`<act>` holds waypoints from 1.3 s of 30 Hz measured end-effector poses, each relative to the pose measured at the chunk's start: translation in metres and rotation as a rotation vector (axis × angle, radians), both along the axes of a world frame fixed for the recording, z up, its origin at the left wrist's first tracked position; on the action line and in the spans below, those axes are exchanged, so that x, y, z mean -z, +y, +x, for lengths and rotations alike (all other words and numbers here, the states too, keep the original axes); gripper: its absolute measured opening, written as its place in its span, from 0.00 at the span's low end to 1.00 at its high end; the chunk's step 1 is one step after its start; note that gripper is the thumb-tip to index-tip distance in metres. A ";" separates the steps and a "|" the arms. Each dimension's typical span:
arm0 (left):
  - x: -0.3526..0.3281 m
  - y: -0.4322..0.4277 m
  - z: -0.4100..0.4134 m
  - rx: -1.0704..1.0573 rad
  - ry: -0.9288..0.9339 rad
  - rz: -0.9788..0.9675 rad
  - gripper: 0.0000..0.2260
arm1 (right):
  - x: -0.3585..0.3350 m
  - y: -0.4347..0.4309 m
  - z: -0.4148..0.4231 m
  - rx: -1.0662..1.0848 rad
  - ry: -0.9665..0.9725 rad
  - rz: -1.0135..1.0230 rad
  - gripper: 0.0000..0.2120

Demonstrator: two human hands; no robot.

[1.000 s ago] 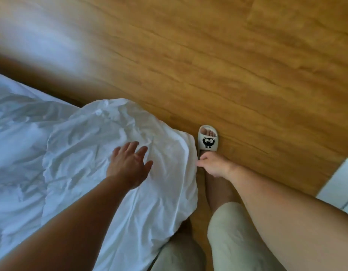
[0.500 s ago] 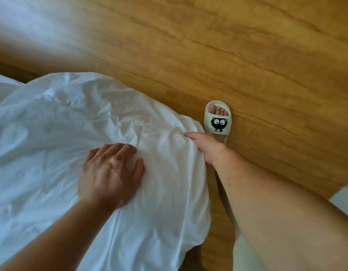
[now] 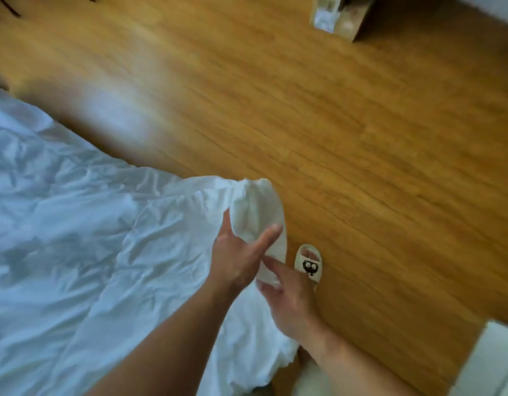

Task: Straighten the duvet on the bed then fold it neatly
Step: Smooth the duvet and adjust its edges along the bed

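A crumpled white duvet [image 3: 84, 252] covers the bed on the left and spills over its edge toward the floor. One corner of the duvet [image 3: 255, 207] is raised between my hands. My left hand [image 3: 238, 252] grips that corner from the bed side, thumb and fingers around the fabric. My right hand [image 3: 289, 298] pinches the same corner's lower edge just beneath it. Both forearms reach in from the bottom of the view.
Wooden floor [image 3: 347, 124] fills the right and top. My foot in a white slipper [image 3: 308, 264] with a black cartoon face stands beside the duvet's edge. A furniture leg or box [image 3: 341, 15] is at the top, a white object [image 3: 492, 364] at the bottom right.
My left hand went from lying flat on the duvet to gripping its corner. My right hand closed on the same corner, which now stands lifted. The view swung up.
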State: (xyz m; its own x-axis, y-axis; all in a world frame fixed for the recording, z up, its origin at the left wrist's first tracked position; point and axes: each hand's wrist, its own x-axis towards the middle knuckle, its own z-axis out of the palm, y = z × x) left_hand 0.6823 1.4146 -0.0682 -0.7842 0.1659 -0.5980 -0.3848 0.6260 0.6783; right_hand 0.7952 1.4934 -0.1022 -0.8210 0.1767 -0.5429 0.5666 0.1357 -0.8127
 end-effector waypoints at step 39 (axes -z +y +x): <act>-0.287 -0.458 0.456 -0.750 0.146 -0.047 0.24 | -0.302 -0.437 0.243 -1.026 0.217 0.003 0.03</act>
State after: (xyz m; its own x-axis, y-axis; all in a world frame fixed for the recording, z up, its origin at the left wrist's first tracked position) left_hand 1.1382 0.9567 0.2191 -0.7485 -0.4647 -0.4731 -0.6266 0.2621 0.7340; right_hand 1.0377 1.0560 0.1998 -0.6574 -0.6583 -0.3668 0.0207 0.4707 -0.8820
